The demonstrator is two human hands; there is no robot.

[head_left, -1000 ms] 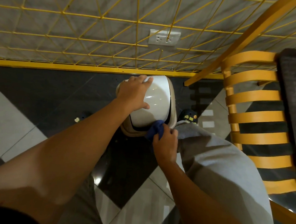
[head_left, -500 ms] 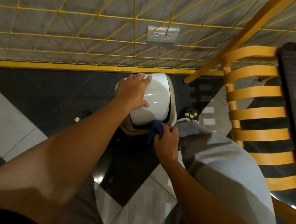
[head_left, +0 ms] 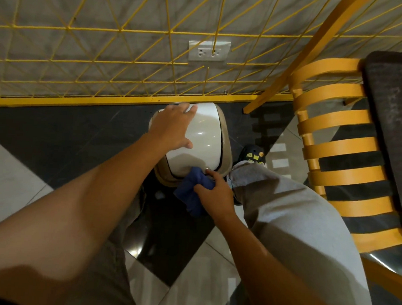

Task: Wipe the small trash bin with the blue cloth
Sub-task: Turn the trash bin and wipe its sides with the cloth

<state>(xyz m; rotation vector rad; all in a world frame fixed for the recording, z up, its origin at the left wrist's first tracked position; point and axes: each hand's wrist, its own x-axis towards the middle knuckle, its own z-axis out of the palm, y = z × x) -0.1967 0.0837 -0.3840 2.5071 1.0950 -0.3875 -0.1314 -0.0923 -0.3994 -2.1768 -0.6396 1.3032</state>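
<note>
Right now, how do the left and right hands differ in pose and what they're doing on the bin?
The left hand lies flat and open on the bin's white lid, fingers spread toward the wall; the right hand is curled shut on the blue cloth. The left hand sits at the lid's far left side; the right hand presses the cloth at the trash bin's near rim. Both are bare and touch the bin.

Left hand (head_left: 172,127) spread flat, right hand (head_left: 214,195) closed in a grip

Café-like seating area: polished black-and-white tiled floor (head_left: 12,184) showing beside a slatted orange chair (head_left: 335,145) (yellow wire grid (head_left: 108,42) covering the wall).
</note>
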